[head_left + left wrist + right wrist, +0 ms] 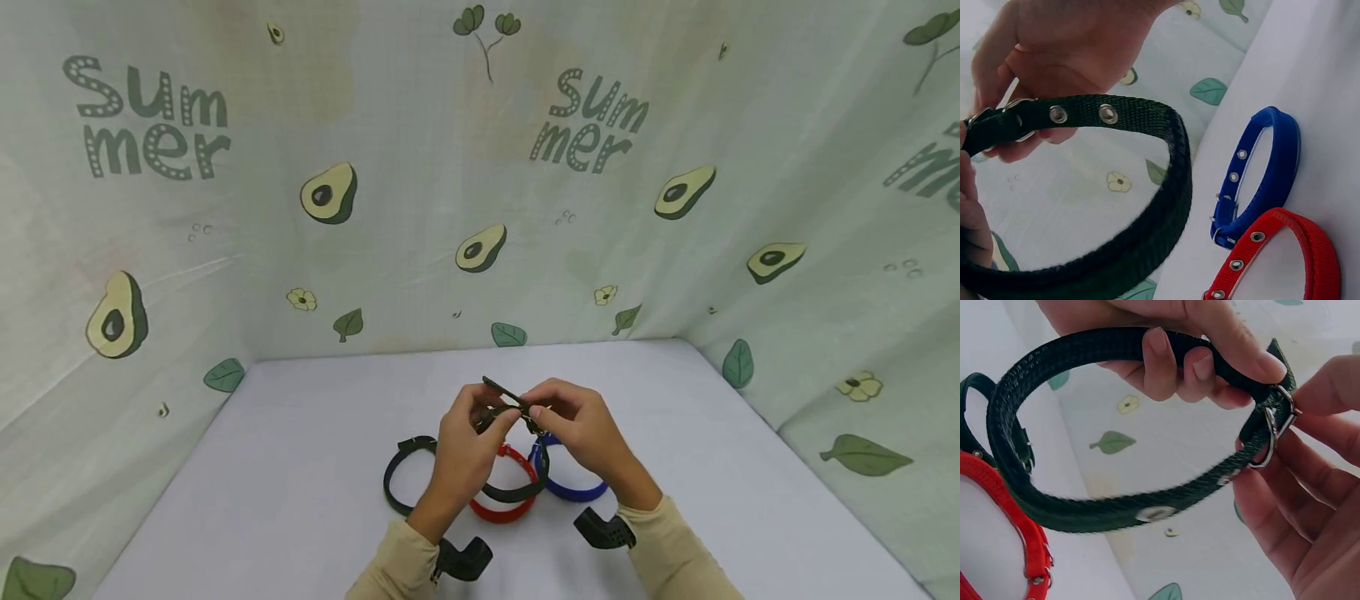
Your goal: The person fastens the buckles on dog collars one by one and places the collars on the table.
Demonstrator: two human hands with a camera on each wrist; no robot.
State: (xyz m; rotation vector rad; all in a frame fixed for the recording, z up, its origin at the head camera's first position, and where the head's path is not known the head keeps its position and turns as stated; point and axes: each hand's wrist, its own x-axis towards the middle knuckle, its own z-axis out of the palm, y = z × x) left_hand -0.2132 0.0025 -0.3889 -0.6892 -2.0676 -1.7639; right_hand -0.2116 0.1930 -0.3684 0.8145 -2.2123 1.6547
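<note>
Both hands hold a dark green pet collar [517,494] up over the table, its loop hanging below the fingers. My left hand [467,442] curls its fingers round the strap near the buckle end, thumb on top. My right hand [581,427] pinches the strap at the metal buckle [1286,412]. A D-ring [1266,440] sits beside the buckle, and metal eyelets [1109,114] show along the strap. The pointed strap end [498,388] sticks up between the hands.
On the white table [300,500] lie a red collar [504,512], a blue collar [576,494] and another dark green collar [390,477], all closed into loops. A patterned cloth [405,275] hangs behind and at the sides. Each wrist carries a black camera mount [467,560].
</note>
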